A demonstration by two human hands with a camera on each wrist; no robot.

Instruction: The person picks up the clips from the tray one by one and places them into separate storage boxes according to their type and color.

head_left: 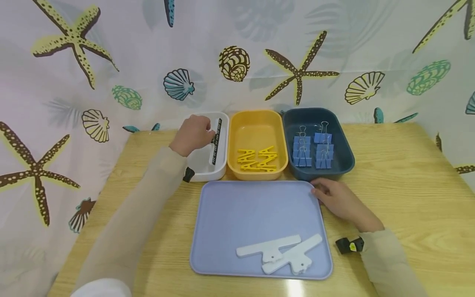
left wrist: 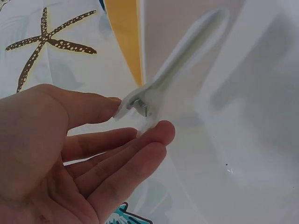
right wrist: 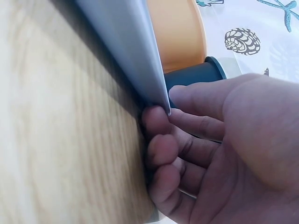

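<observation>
My left hand point(head_left: 193, 134) is over the white bin point(head_left: 200, 176) and pinches a white bag clip point(left wrist: 187, 51) between thumb and fingers. The clip's long bar and metal spring show in the left wrist view. From the head view, a dark notched strip point(head_left: 217, 140) shows beside that hand; whether it belongs to the clip I cannot tell. My right hand point(head_left: 339, 200) grips the lavender tray point(head_left: 256, 214) at its far right corner, fingertips curled under the rim. Two white bag clips point(head_left: 265, 247) lie overlapping on the tray's near right part.
Right of the white bin stands a yellow bin point(head_left: 256, 132) with several yellow clothespins point(head_left: 265, 159). Beyond it, a dark blue bin point(head_left: 341, 159) contains several blue binder clips point(head_left: 323, 152). A patterned cloth point(head_left: 208, 49) hangs behind the wooden table point(head_left: 400, 177).
</observation>
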